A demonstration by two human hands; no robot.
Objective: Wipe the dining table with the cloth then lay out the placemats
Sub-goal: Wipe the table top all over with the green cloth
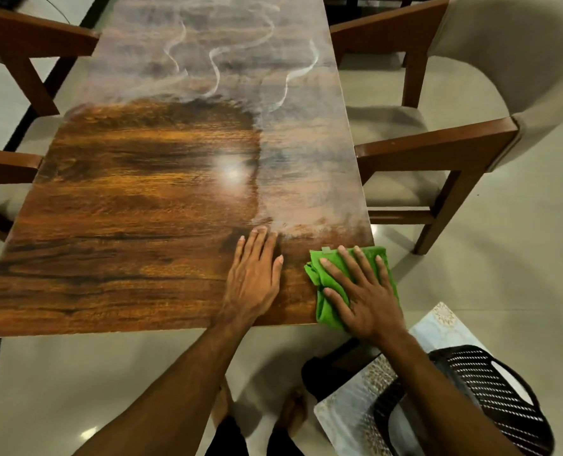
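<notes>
We see the left hand [254, 278] lying flat on the tabletop [125, 225], fingers straight and close together, holding nothing and apart from the cloth. Just beside it, the right hand [362, 291] presses the green cloth [327, 312] with straight, spread fingers at the near right corner, where the cloth overlaps the edge. The placemats [356, 399] lie on a black mesh chair [490, 390] below that corner. A pale haze [227, 60] with wavy streaks covers the far and right part of the tabletop.
</notes>
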